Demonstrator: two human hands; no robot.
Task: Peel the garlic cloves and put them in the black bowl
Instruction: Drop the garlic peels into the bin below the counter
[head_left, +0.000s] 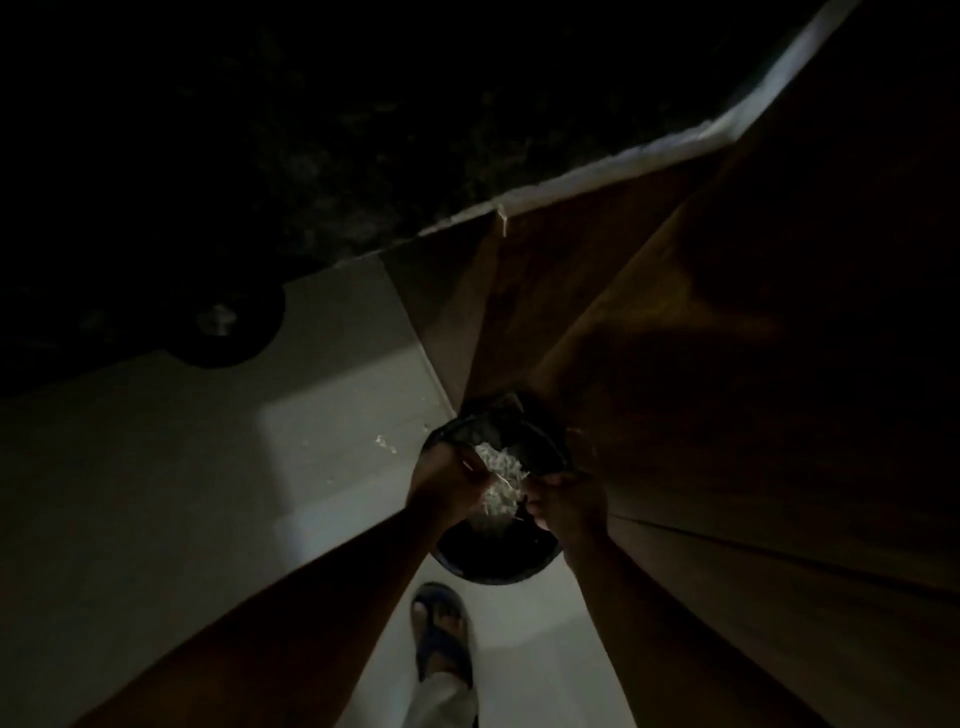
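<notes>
Since the lighting was so dim, I could only make out part of what was going on, so take this with a grain of salt. Both hands were held out low over a round dark container sitting on the pale floor, next to a wooden cabinet door. It looked more like a lined bin than the black bowl, but honestly I couldn't tell. Between the hands was a clump of white papery garlic skins, hanging right above the container's opening. The left hand had its fingers curled onto the left side of the clump, and the right hand was bunched up against its right side, pinching it too as far as I could see.

My guess was that the peeling was mostly done and this was cleanup, dumping the skins. No peeled cloves showed anywhere, so whether they made it into the bowl I couldn't say. A dark round thing sat at the edge of the speckled tabletop up top, maybe the bowl, too dark to confirm. One stray skin bit lay on the floor, and a sandalled foot was below.
</notes>
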